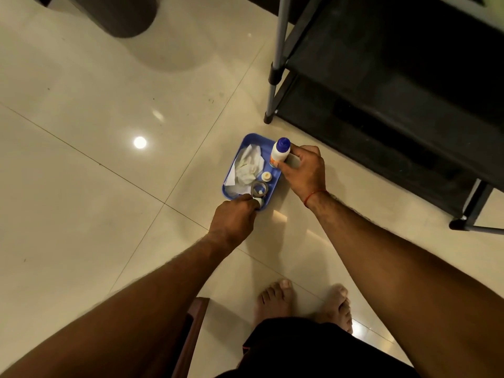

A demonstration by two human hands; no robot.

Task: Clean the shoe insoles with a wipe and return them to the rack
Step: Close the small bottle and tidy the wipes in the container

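Closest to me are two bare feet (274,298) on the glossy cream tile floor (109,132). Just past them is the left hand (234,215), fingers curled over the near rim of one blue plastic tray (275,184). It looks like it's gripping the rim, though there's a tiny white bit right at the fingertips that I can't make out.

The right hand (306,171) is further out, pinching one white bottle with a blue cap (280,152) between thumb and fingers at the tray's far right corner.

Between the hands, inside the tray:
- one crumpled heap of white wipes (249,166) (can't count the sheets)
- one small round cream cap (266,176)
- one grey ring (258,187), maybe a tape roll

Beyond the right hand is one black shoe rack with grey metal legs (277,55). Far beyond the left hand there's one dark round bin (117,15).

Insoles: zero visible. The rack shelves are too dark to tell.

My worries are these. The floor looks slick, so a tug on the rim could send the tray skating. The bottle's base sits about at the tray edge, so it could topple if it's set down there. A clumsy grab for a wipe could also flick the loose little bits out.
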